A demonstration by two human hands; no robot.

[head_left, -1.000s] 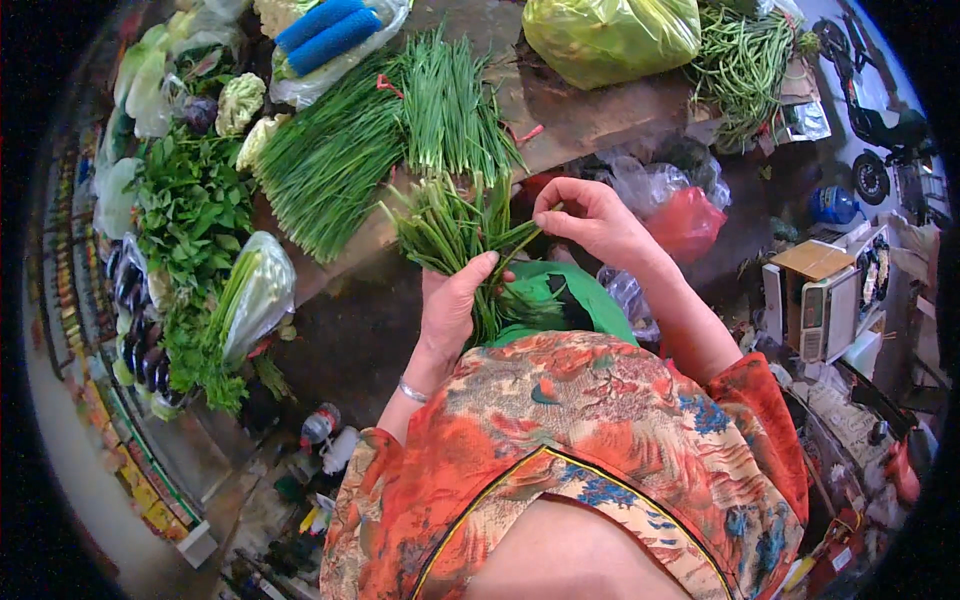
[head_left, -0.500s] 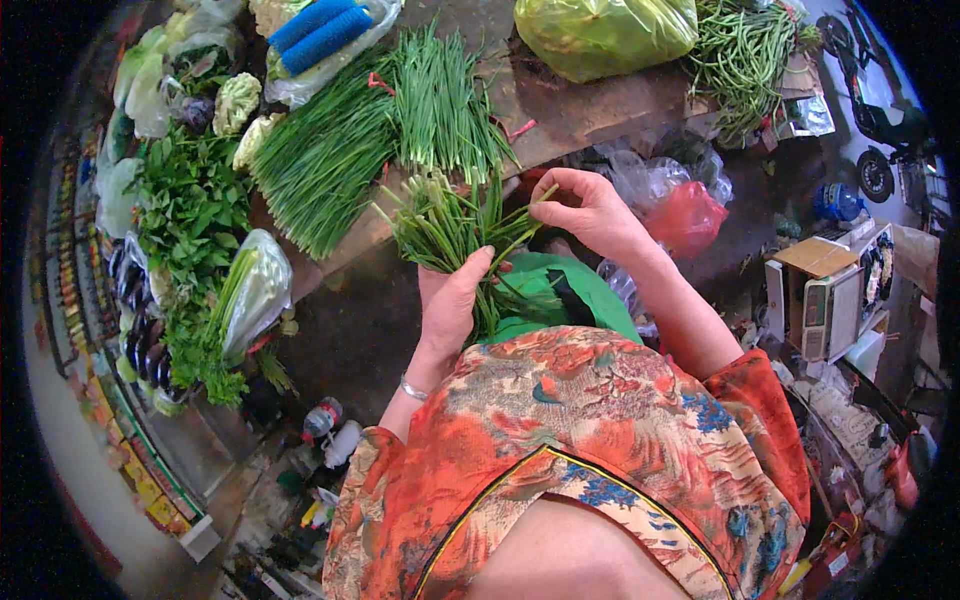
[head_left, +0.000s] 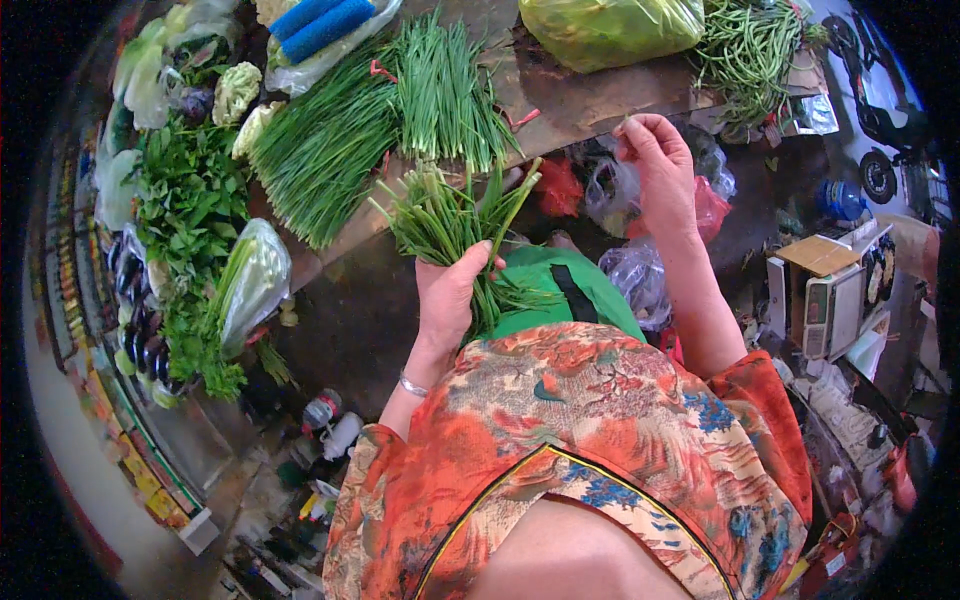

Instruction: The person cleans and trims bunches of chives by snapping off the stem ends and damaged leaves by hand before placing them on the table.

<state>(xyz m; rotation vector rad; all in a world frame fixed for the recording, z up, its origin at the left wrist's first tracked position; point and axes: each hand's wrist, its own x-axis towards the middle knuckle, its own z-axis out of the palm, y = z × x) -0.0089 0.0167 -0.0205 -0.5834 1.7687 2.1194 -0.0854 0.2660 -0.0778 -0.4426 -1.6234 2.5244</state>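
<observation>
**Bunch of green chives held over the edge of a market tabletop**

I see the left hand (head_left: 447, 297) wrapped firmly around a bunch of green chives (head_left: 445, 215), fingers curled about the lower stems while the leafy tips fan upward and to the left. The bunch sits just in front of the tabletop (head_left: 590, 95) edge, above a green cloth (head_left: 555, 290) on the lap. A thin bracelet (head_left: 413, 385) circles the left wrist.

The right hand (head_left: 660, 170) is raised well apart from the bunch, near the tabletop edge; its thumb and fingertips are drawn together in a pinch, though I cannot tell what, if anything, lies between them.

On the tabletop, beyond the held bunch, lie two larger sheaves of chives (head_left: 380, 120) side by side. Farther right rests a yellow-green plastic bag (head_left: 610, 28), and beside it a heap of long green beans (head_left: 755, 50). To the left spread leafy herbs (head_left: 190, 200), a bagged vegetable (head_left: 255, 280) and dark aubergines (head_left: 130, 290).

Below the right hand hang clear and red plastic bags (head_left: 640, 200). At the far right stands a weighing scale (head_left: 830, 300) with a cardboard piece on top.
</observation>
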